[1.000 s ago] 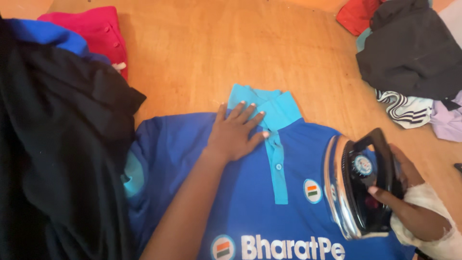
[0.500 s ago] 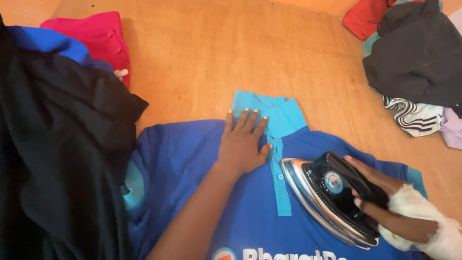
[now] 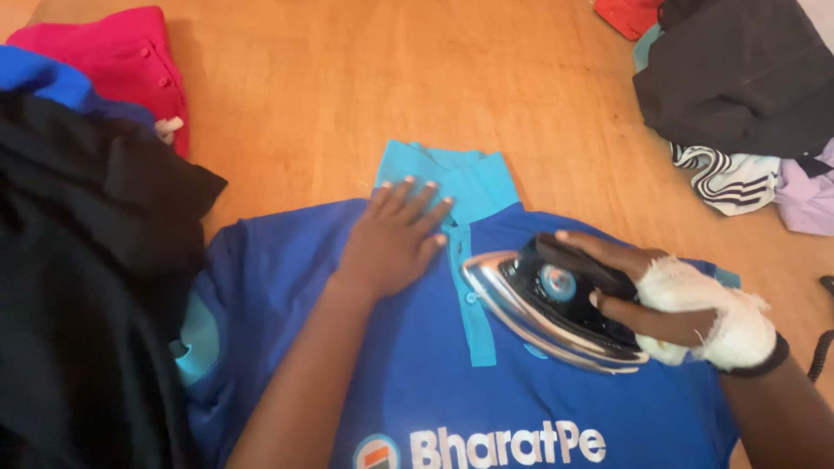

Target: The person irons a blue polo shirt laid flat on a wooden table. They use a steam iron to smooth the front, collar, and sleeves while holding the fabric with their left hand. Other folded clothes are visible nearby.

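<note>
A blue polo shirt (image 3: 417, 373) with a light blue collar and button placket lies flat on an orange-brown surface, collar pointing away from me. My left hand (image 3: 393, 239) presses flat on the shirt just below the collar, fingers spread. My right hand (image 3: 669, 300), wrapped in white bandage, grips the handle of a black and silver clothes iron (image 3: 547, 304). The iron rests on the shirt's right chest, tilted, its pointed tip close to the placket.
A black garment (image 3: 87, 287) covers the left side, with a pink garment (image 3: 113, 61) and a blue one behind it. A heap of dark, striped and lilac clothes (image 3: 747, 113) sits at the far right. A dark cord (image 3: 821, 347) shows at the right edge.
The iron has come down from standing on its heel and slid left across the shirt toward the placket. My left hand stays pressed below the collar.
</note>
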